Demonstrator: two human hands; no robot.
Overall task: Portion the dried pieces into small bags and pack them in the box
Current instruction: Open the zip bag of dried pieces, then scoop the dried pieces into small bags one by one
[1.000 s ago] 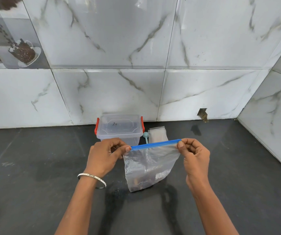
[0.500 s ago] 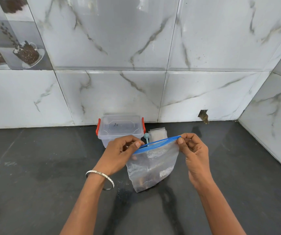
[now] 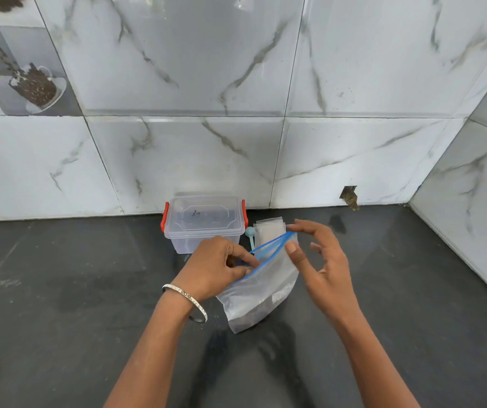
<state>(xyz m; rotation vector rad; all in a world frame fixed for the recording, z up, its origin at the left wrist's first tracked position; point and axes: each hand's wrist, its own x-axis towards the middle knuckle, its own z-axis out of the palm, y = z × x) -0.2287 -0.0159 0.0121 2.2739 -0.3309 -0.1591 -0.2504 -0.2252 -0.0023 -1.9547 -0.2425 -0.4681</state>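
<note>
A clear zip bag (image 3: 266,290) with a blue zip strip stands tilted on the dark counter, its mouth parted. Dark dried pieces (image 3: 246,318) lie at its bottom. My left hand (image 3: 221,266) pinches the left end of the zip strip. My right hand (image 3: 321,260) holds the bag's top right corner between thumb and index finger, the other fingers spread. Behind the bag stands a clear plastic box (image 3: 204,222) with red latches and its lid on. A stack of small clear bags (image 3: 268,229) lies to the right of the box.
A small light-blue scoop (image 3: 249,232) lies between the box and the small bags. Marble-tiled walls close off the back and the right side. The dark counter (image 3: 74,290) stretches out to the left and right of my hands.
The zip strip was stretched flat and shut between both hands; now its mouth is parted and the bag tilts down to the left. My left hand dropped lower and my right fingers spread.
</note>
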